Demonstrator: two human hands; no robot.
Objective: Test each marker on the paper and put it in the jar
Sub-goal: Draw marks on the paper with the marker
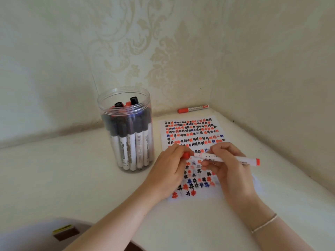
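A white sheet of paper (192, 131) covered with red, black and blue test marks lies on the white table. Over its lower half, my right hand (230, 169) grips a white marker with a red end (235, 159), held level. My left hand (170, 167) pinches the marker's red cap (186, 155) at the tip end; cap and tip sit close together. A clear plastic jar (126, 131) with several markers standing in it is left of the paper. Another red marker (193, 109) lies beyond the paper, by the wall.
The table (72, 178) fits into a corner of patterned wallpaper, with walls at the back and right. A brown box with a yellow label (66, 230) shows below the table's near left edge. A thin bracelet (264, 223) circles my right wrist.
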